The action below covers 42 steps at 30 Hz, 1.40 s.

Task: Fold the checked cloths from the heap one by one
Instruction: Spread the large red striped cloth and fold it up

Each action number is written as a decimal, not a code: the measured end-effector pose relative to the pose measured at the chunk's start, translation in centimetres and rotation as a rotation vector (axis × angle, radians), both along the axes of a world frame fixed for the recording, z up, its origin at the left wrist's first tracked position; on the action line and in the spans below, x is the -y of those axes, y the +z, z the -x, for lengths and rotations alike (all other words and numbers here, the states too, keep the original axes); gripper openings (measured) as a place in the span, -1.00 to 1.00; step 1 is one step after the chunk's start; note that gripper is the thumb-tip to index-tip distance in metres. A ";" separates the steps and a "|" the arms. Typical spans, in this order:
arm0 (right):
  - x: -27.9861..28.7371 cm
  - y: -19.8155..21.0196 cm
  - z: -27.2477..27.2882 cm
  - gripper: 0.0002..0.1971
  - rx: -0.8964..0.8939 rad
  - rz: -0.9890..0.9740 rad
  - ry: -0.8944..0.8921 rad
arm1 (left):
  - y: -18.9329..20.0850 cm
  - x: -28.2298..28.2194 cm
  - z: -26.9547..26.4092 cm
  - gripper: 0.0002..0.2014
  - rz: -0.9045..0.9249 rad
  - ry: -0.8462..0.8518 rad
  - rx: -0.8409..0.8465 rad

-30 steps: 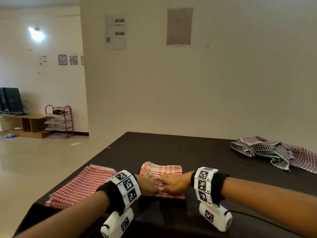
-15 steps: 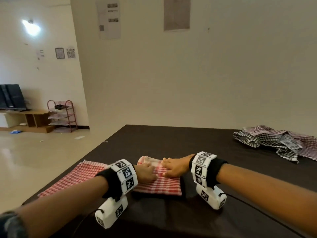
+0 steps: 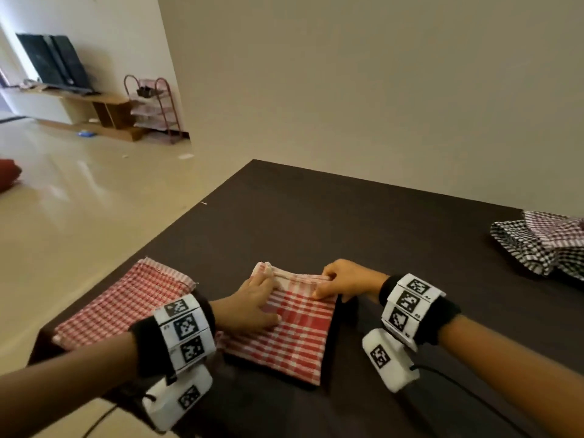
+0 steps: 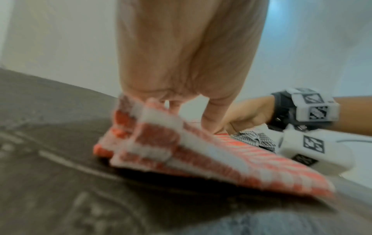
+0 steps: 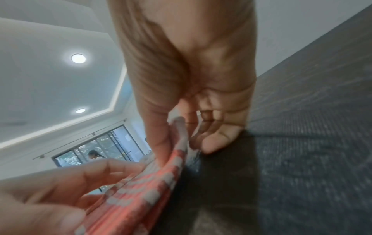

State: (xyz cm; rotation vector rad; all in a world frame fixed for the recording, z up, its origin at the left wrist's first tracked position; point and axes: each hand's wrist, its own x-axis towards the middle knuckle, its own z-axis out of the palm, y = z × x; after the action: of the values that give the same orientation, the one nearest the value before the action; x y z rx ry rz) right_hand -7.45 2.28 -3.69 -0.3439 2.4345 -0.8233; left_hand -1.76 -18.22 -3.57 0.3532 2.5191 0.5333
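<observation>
A folded red-and-white checked cloth (image 3: 294,336) lies on the dark table (image 3: 363,222) in front of me. My left hand (image 3: 262,295) rests flat on its left half, with straight fingers reaching to the slightly raised far left corner. My right hand (image 3: 325,286) pinches the far right edge of the cloth between thumb and fingers; the right wrist view shows this pinch (image 5: 175,135) on the cloth (image 5: 141,190). The heap of black, maroon and white checked cloths (image 3: 543,241) lies at the table's far right, away from both hands.
A second folded red checked cloth (image 3: 126,305) lies flat at the table's left edge, beside my left wrist. The table's left edge drops to a shiny floor (image 3: 79,216). A wall stands behind the table.
Both hands have slid from the middle of the cloth to its far edge and spread apart. My right hand now pinches the far right corner. The head view has tilted down.
</observation>
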 end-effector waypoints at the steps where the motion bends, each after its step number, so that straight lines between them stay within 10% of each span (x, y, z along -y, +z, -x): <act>1: 0.1 0.4 -0.3 -0.83 0.005 0.063 -0.007 | 0.0 0.0 0.1 -0.28 -0.109 0.076 -0.024; 7: 1.4 5.0 -3.9 -0.82 0.023 0.460 -0.160 | 0.3 1.5 1.2 0.02 -0.707 0.734 0.058; 12: 2.2 8.6 -3.2 -0.79 0.048 0.663 -0.283 | 1.8 0.6 0.2 -0.02 -1.181 0.937 0.136; 16: 3.4 9.3 -0.2 -0.87 -0.020 0.702 -0.303 | 2.8 0.0 1.7 -0.80 -1.162 0.985 0.086; 21: 6.2 7.6 7.5 -0.94 -0.193 0.650 -0.496 | 3.9 1.8 10.8 -0.95 -1.099 0.962 -0.065; 34: 14.4 -1.3 39.8 -0.79 -0.120 0.441 -0.752 | -1.1 9.8 44.0 -0.75 -0.518 0.775 -0.138; 42: 13.6 -2.5 45.0 -0.71 -0.037 0.261 -0.766 | -2.6 10.9 49.4 -0.47 -0.513 0.688 -0.020</act>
State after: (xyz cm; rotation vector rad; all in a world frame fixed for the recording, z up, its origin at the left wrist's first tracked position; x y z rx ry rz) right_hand -52.48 -11.34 -6.22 0.5304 2.4920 -1.4592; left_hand -51.19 -29.15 -6.19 -0.3588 2.4506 1.4479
